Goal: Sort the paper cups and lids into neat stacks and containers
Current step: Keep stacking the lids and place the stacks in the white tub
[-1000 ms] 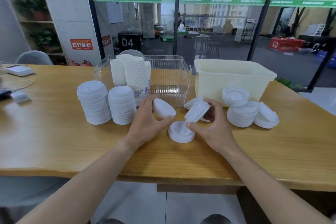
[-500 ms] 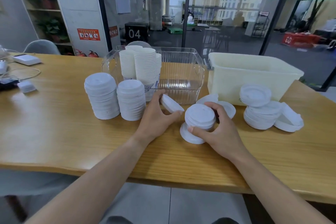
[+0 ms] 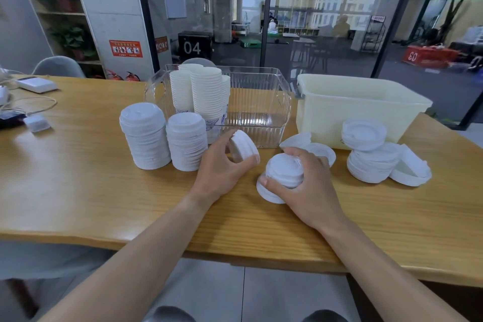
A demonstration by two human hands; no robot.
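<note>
— White plastic everywhere from the head view. What has the left hand [image 3: 222, 165] got?

— A short bundle of lids [image 3: 243, 149], tipped on edge, its axis leaning up and away to the right. Thumb and fingers are curled round the rim; that grip is closed on it, held just above the surface [image 3: 78, 191], in front of the clear bin [image 3: 261, 102].

— And the right hand [image 3: 308, 185]?

— Curled over a small lid pile [image 3: 283, 170] that sits flat on the surface, axis upright. Thumb on the near side, fingers wrapped over the far side. One lid at the bottom juts out toward me, so the pile isn't square.

— So which way does one lie from the other?

— The tilted bundle is just left of and slightly beyond the pile, close but apart. I'd guess the left hand is the one to bring its bundle over and down, and it would need turning level first so both axes line up.

— Where's the rest?

— Two tall lid stacks [image 3: 162, 138] stand left of the left hand, touching or nearly so. Cups [image 3: 201, 91] are nested in columns inside the clear bin. The cream tub [image 3: 360, 110] is to the right, with loose lids [image 3: 373, 154] heaped in front of it and a couple [image 3: 308, 144] lying just behind the right hand. Those are nearer the right hand.

— Much left to do?

— By my reckoning, mostly that right-hand heap.
</note>
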